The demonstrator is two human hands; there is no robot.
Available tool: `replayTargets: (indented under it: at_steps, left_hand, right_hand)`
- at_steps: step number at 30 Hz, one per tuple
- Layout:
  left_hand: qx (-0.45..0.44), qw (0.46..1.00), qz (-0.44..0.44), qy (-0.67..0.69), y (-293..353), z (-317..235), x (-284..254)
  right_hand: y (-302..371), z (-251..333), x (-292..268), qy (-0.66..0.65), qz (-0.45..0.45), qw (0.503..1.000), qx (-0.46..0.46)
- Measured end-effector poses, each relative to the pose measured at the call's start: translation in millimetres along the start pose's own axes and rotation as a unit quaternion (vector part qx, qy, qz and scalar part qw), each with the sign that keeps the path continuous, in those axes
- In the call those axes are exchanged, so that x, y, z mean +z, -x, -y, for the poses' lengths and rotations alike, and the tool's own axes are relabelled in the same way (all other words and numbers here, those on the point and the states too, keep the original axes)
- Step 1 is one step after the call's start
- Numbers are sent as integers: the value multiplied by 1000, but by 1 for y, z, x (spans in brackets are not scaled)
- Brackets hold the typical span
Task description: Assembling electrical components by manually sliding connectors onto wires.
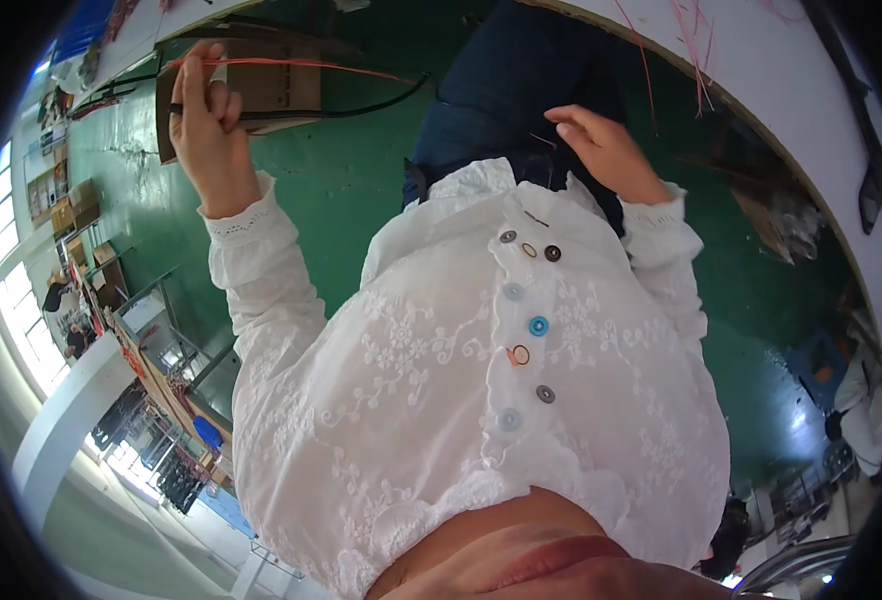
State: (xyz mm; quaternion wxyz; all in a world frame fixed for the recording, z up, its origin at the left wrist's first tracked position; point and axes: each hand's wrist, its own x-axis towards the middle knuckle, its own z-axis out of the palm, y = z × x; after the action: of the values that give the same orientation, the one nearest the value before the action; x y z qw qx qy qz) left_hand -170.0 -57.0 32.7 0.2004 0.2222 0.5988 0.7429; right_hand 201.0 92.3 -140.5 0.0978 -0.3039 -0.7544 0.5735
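My left hand (206, 130) is raised at the upper left, its thumb and fingers pinched on a thin red wire (306, 64). The wire stretches rightward over a cardboard box. Below it a black cable (346, 113) curves from the same hand, and the two come together near the cable's far end. My right hand (606, 150) is over my lap with fingers loosely stretched out, and I see nothing held in it. A short pink strand (544, 141) shows beside its fingertips, against my dark trousers; whether they touch is unclear.
The brown cardboard box (291, 88) stands on the green floor (351, 190) behind my left hand. A white tabletop (761, 110) curves along the upper right, pink strands (701, 60) hanging over its edge. On it lies a black strap (851, 90). Clear plastic (799, 228) is below.
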Motion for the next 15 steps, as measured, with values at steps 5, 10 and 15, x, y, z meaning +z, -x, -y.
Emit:
replayTargets:
  at_steps: [5, 10, 15]
  left_hand:
    - [-6, 1000, -9, -2, -6, 6, -10]
    - [7, 999, -44, -6, -17, 7, -28]
    - [61, 992, -104, -30, -46, -18, -66]
  right_hand:
    - [0, -36, 15, -176, 86, 978, 71]
    - [-2, -40, 11, -182, 121, 975, 40]
    - [-14, -29, 11, -176, 91, 969, 144]
